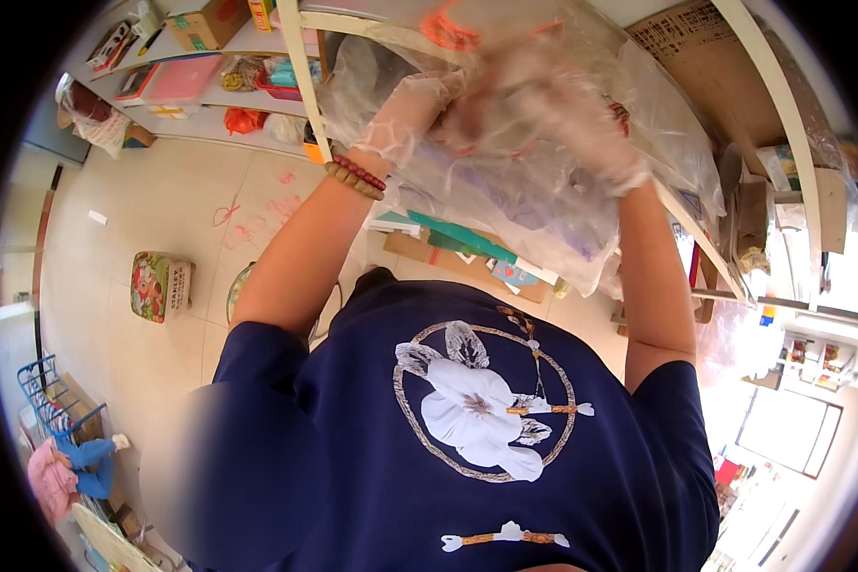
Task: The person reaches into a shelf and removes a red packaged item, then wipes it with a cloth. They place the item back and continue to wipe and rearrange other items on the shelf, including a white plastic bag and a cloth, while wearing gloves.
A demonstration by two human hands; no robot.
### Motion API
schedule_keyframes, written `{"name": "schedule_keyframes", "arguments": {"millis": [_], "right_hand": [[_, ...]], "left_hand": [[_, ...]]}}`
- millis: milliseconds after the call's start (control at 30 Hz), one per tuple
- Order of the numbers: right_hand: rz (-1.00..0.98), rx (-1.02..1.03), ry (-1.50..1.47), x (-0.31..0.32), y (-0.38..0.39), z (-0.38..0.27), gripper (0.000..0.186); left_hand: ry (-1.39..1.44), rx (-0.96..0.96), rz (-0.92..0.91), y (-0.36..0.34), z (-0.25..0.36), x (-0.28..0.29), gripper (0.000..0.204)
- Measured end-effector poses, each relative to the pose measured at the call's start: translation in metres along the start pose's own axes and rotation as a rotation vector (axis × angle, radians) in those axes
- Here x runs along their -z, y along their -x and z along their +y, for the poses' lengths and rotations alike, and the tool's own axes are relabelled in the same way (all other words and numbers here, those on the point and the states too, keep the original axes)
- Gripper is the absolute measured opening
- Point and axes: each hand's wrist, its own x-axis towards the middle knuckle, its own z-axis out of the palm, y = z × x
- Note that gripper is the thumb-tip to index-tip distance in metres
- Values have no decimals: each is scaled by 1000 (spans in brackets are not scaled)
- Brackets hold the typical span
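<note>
Both hands wear thin clear gloves and reach up to a shelf draped in clear plastic. My left hand (423,105), with beaded bracelets (357,177) at the wrist, is at the left side of a blurred heap of clear plastic (505,119) with reddish-brown patches. On the heap's right side is my right hand (586,124), smeared by motion. The fingers of both hands are blurred or hidden, so their grip does not show. A bright orange-red bundle (448,29) lies just beyond my hands. Purple shapes (534,205) show through the plastic sheet.
White shelves (186,100) with boxes and bags stand at the far left. A pale shelf post (305,81) rises beside my left forearm; a cardboard box (710,71) is at the right. A patterned stool-like box (160,286) is on the floor. Another person (62,472) is at lower left.
</note>
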Motion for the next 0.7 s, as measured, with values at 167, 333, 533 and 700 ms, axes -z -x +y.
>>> {"name": "schedule_keyframes", "arguments": {"millis": [167, 333, 533, 700], "right_hand": [[141, 41, 651, -73, 5, -11, 89], [298, -65, 820, -92, 1, -1, 72], [321, 63, 755, -77, 17, 15, 53], [250, 13, 596, -53, 51, 13, 47]], "left_hand": [[-981, -323, -127, 22, 4, -10, 48], [-1648, -249, -121, 11, 31, -25, 49], [-542, -157, -74, -1, -15, 4, 43], [-278, 33, 274, 1, 15, -9, 36]]}}
